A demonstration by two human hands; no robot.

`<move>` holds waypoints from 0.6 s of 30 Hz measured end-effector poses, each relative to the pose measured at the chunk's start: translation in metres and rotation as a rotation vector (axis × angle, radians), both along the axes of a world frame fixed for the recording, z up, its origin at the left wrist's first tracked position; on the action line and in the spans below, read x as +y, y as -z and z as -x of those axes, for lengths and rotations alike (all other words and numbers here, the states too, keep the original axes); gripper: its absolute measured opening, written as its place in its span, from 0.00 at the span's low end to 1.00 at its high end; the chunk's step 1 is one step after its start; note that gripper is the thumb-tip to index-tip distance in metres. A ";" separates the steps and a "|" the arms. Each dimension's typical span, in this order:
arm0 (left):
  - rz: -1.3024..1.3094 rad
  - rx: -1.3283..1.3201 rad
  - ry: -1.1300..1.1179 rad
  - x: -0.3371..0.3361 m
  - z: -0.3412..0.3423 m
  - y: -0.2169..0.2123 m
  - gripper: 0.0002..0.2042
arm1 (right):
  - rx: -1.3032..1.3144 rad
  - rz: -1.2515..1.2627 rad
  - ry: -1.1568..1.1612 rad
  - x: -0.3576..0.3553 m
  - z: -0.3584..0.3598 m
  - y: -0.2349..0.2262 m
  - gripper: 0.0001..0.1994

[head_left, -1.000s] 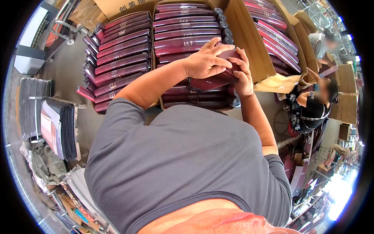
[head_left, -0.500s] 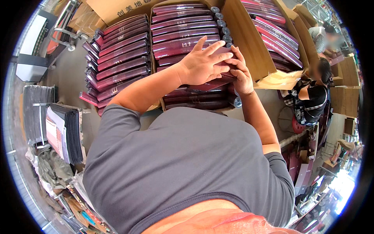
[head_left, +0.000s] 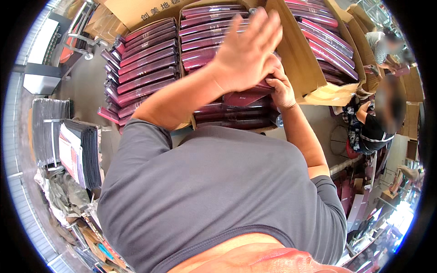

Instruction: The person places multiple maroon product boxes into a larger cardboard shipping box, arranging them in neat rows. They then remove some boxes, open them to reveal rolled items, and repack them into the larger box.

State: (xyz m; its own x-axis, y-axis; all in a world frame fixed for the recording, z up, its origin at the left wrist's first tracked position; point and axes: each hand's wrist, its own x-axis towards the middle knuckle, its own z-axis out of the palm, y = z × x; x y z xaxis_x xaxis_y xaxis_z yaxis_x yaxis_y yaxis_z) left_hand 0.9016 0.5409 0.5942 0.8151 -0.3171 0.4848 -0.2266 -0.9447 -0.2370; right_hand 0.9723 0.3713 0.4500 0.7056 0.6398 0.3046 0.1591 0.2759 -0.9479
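My left hand (head_left: 246, 54) is raised over the middle stack of long maroon plastic-wrapped packages (head_left: 200, 41). Its fingers are stretched out and a little blurred, with nothing visible in them. Close beside it on the right, my right hand (head_left: 283, 88) has its fingers curled round the edge of a flat maroon card sleeve (head_left: 246, 97). The sleeve lies slanted above the nearer packages, and my left hand hides much of it.
More wrapped packages (head_left: 148, 66) are stacked at the left. An open cardboard box (head_left: 300, 50) at the right holds others. Two people work at the far right, one in a dark top (head_left: 375, 132). A wheeled metal cart (head_left: 84, 41) and piled dark sheets (head_left: 84, 150) stand left.
My left hand has lifted up and away from the card sleeve, fingers extended. My right hand stays at the sleeve's edge. The person at the right has shifted.
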 end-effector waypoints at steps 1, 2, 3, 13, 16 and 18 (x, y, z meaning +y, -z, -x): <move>0.063 0.307 -0.044 0.000 0.002 0.037 0.33 | -0.029 0.001 -0.029 0.004 0.000 -0.001 0.20; 0.138 0.619 -0.090 0.001 0.007 0.071 0.35 | -0.052 0.009 -0.061 0.006 0.001 0.000 0.20; -0.012 0.710 -0.118 0.000 0.008 0.051 0.37 | -0.106 -0.005 -0.038 0.004 0.003 0.002 0.20; 0.068 0.482 0.064 0.020 0.010 0.087 0.51 | -0.124 -0.003 0.017 0.009 -0.002 0.008 0.18; 0.405 0.438 0.130 0.035 0.002 0.077 0.52 | 0.120 -0.142 0.024 0.021 -0.003 0.019 0.28; 0.477 0.503 0.072 0.064 -0.003 0.081 0.48 | 0.160 -0.093 0.025 0.041 0.004 0.037 0.41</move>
State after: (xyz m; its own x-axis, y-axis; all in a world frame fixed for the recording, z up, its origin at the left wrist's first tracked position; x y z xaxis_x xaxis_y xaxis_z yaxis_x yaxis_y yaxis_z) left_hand 0.9047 0.6045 0.5136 0.9622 -0.2247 0.1538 -0.2658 -0.8981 0.3503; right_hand 0.9680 0.4122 0.4128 0.7650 0.5957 0.2447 0.0166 0.3616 -0.9322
